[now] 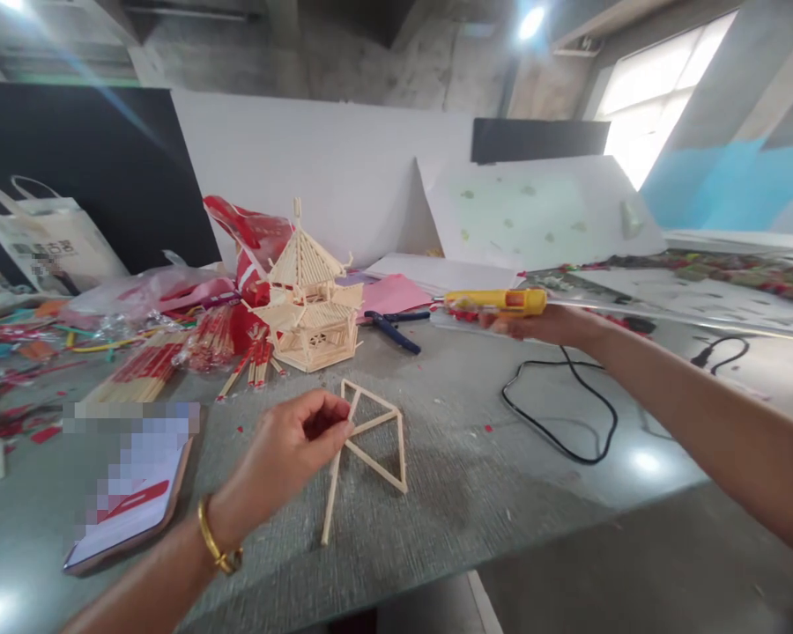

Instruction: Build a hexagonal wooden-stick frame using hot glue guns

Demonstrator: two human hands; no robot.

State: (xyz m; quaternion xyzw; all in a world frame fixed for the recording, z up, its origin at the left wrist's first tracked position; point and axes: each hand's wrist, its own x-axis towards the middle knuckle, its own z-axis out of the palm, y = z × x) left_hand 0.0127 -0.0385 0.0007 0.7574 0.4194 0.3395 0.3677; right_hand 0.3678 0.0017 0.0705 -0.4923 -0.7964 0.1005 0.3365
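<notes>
Head view, grey table (455, 528), concrete room (363, 70), left hand (291, 436) pinching stick frame (376, 466), right hand (545, 325) gripping glue gun (489, 302)

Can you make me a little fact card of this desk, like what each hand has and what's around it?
Left hand: pinching an open frame of thin pale wooden sticks
Right hand: holding a yellow plastic glue gun away from the frame
Behind the frame: pale wooden pagoda-shaped model, upright
Right of the model: dark blue-handled pliers
Left of the left hand: flat rectangular phone
Surface: grey textured table
</notes>
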